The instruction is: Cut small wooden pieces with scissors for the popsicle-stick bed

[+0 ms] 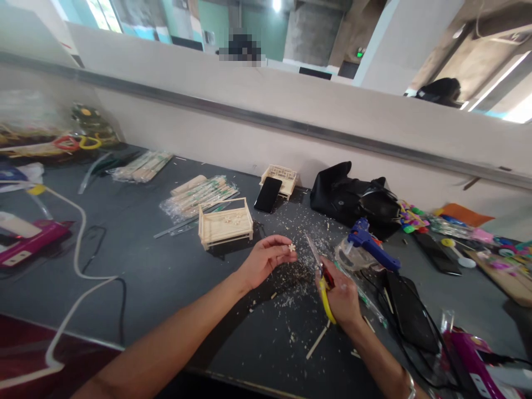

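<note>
Head view, at a dark table (141, 260): left hand (268, 257), thumb and fingertips pinched on a small pale star (292, 247), held up near the middle, just left of the scissor blades. Right hand (344, 293), fingers wrapped around yellow-handled scissors (326, 303), blades pointing away from the body; whether blades parted or together, cannot tell. Bracelet (410, 385) on the right wrist.

Below and between the hands: pale shavings (297, 285), scattered wide; one loose stick (318, 342), near the scissor handle.

Beyond the left hand: wooden bench (226, 226), upright, with small pale pieces (236, 219) on its seat. Behind it, bundles of sticks in clear wrap, one near (199, 195), one farther left (143, 166). Toward the wall (208, 136): second bench (288, 178), with a phone (268, 195) leaning at its front.

Right side: black bag (353, 194), against the wall; blue glue gun (369, 244), resting over a clear container (348, 259); black device (409, 310) among dark cables; pink power strip (474, 366), in the near corner.

Left side: white cable (81, 238), looping over the table; magenta power strip (33, 244), at the edge; clear bag (29, 111), in the far corner
</note>
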`<state>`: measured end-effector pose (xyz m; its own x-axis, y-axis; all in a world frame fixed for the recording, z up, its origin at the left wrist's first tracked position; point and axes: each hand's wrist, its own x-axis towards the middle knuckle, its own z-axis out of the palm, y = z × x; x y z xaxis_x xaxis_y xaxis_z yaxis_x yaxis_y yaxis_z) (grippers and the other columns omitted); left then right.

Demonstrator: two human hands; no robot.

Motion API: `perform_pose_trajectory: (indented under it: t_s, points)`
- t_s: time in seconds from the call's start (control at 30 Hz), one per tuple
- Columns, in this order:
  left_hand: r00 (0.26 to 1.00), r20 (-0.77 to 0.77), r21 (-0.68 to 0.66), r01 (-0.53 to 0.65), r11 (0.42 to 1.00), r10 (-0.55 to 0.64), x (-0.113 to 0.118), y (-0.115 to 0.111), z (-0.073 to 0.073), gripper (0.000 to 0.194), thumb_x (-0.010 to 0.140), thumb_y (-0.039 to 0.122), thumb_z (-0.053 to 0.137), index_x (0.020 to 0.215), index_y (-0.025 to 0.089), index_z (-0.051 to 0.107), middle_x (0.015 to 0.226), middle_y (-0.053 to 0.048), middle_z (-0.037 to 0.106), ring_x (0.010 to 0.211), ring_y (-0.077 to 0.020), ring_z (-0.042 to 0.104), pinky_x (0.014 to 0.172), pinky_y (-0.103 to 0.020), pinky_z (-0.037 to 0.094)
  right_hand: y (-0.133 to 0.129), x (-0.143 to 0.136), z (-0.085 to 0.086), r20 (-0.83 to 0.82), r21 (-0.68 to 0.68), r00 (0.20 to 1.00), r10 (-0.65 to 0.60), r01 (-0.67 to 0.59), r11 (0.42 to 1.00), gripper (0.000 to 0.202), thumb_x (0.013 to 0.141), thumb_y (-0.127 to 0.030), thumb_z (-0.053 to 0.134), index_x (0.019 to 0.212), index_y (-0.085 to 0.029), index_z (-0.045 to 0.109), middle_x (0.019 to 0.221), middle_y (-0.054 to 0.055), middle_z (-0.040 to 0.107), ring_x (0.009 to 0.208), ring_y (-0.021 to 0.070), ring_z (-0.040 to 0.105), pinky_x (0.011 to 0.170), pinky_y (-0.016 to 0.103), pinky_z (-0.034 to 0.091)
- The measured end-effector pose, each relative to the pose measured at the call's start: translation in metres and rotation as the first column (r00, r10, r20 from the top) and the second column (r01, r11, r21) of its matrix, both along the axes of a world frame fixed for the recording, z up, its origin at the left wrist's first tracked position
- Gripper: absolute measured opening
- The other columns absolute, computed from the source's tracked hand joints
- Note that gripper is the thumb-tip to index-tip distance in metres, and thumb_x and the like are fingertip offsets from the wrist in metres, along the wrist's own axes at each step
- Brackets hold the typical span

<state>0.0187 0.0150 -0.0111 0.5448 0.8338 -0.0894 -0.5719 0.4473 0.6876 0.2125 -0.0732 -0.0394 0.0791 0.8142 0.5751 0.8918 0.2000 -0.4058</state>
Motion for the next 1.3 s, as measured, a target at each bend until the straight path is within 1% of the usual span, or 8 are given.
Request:
perform_pose_trajectory:
  t_s: [0.3, 0.47, 0.63, 0.9, 1.03, 1.13, 1.2, 1.3]
  points:
    - [0.927, -0.281, 0.225, -0.186, 0.956, 0.247, -0.02, 0.014, 0.025, 0.019, 0.061, 0.019, 0.081, 0.074, 0.016, 0.067, 0.063, 0.001, 0.068, 0.06, -0.0143, 0.065, 0.066, -0.03, 0.054, 0.002, 0.001, -0.003, -0.042, -0.033, 0.999, -0.021, 0.02, 0.999, 0.037, 0.084, -0.027, 0.048, 0.112, -0.021, 0.072, 0.094, 0.006, 0.078, 0.078, 0.0203, 0.073, 0.068, 0.029, 0.059]
    - [0.561, -0.493, 0.601, -0.333, 0.727, 0.664, -0.065, 0.042, 0.041, 0.006, 0.063, 0.018, 0.07, 0.068, 0.018, 0.067, 0.069, 0.001, 0.068, 0.066, -0.014, 0.061, 0.068, -0.027, 0.047, 0.003, 0.001, -0.003, -0.029, -0.01, 0.999, -0.013, 0.013, 1.0, 0.037, 0.085, -0.029, 0.047, 0.11, -0.019, 0.072, 0.091, 0.006, 0.078, 0.073, 0.0193, 0.073, 0.064, 0.027, 0.059]
    - [0.319, -0.626, 0.709, -0.147, 0.689, 0.712, -0.09, 0.058, 0.032, 0.002, 0.064, 0.019, 0.064, 0.064, 0.021, 0.063, 0.064, 0.002, 0.066, 0.061, -0.0161, 0.058, 0.064, -0.028, 0.044, 0.003, 0.001, -0.001, -0.041, -0.046, 0.999, -0.012, 0.01, 0.999, 0.038, 0.083, -0.027, 0.049, 0.113, -0.019, 0.072, 0.09, 0.005, 0.078, 0.073, 0.0191, 0.072, 0.065, 0.027, 0.058]
    - [0.188, -0.611, 0.791, 0.098, 0.604, 0.769, -0.089, 0.062, 0.02, 0.012, 0.069, 0.012, 0.058, 0.065, 0.022, 0.062, 0.075, -0.003, 0.066, 0.062, -0.0183, 0.057, 0.067, -0.031, 0.045, 0.003, 0.001, 0.001, -0.023, -0.051, 1.0, 0.004, -0.005, 0.999, 0.037, 0.083, -0.026, 0.048, 0.111, -0.02, 0.072, 0.087, 0.005, 0.078, 0.07, 0.0187, 0.072, 0.061, 0.025, 0.057]
    - [0.229, -0.497, 0.86, 0.0, 0.511, 0.837, -0.083, 0.048, 0.035, 0.012, 0.074, 0.014, 0.057, 0.068, 0.022, 0.064, 0.082, -0.004, 0.066, 0.067, -0.0179, 0.057, 0.07, -0.031, 0.047, 0.003, 0.0, 0.001, -0.031, -0.043, 1.0, 0.001, -0.002, 0.999, 0.037, 0.083, -0.026, 0.049, 0.111, -0.02, 0.072, 0.09, 0.004, 0.078, 0.072, 0.0186, 0.073, 0.063, 0.025, 0.058]
    - [0.424, -0.383, 0.885, -0.086, 0.457, 0.821, -0.071, 0.013, 0.064, 0.008, 0.079, 0.021, 0.061, 0.074, 0.023, 0.067, 0.078, -0.003, 0.066, 0.067, -0.0171, 0.055, 0.067, -0.03, 0.047, 0.003, 0.0, 0.0, -0.047, -0.037, 0.999, 0.005, -0.007, 0.999, 0.036, 0.083, -0.027, 0.048, 0.109, -0.021, 0.073, 0.093, 0.004, 0.078, 0.074, 0.019, 0.073, 0.065, 0.026, 0.059]
    - [0.64, -0.329, 0.841, -0.135, 0.524, 0.694, -0.067, -0.024, 0.081, 0.004, 0.08, 0.025, 0.066, 0.081, 0.025, 0.069, 0.08, -0.003, 0.066, 0.071, -0.018, 0.058, 0.064, -0.03, 0.047, 0.003, 0.0, 0.001, -0.054, -0.043, 0.999, 0.006, -0.008, 0.999, 0.036, 0.083, -0.027, 0.049, 0.109, -0.022, 0.073, 0.092, 0.004, 0.078, 0.073, 0.0187, 0.073, 0.065, 0.026, 0.059]
    - [0.903, -0.229, 0.677, -0.12, 0.726, 0.364, -0.078, -0.093, 0.084, 0.006, 0.076, 0.031, 0.074, 0.077, 0.026, 0.07, 0.072, -0.004, 0.065, 0.07, -0.0213, 0.061, 0.063, -0.034, 0.05, 0.002, 0.001, 0.004, -0.055, -0.062, 0.998, 0.028, -0.031, 0.998, 0.037, 0.082, -0.026, 0.049, 0.111, -0.021, 0.072, 0.09, 0.003, 0.078, 0.069, 0.018, 0.072, 0.064, 0.025, 0.058]
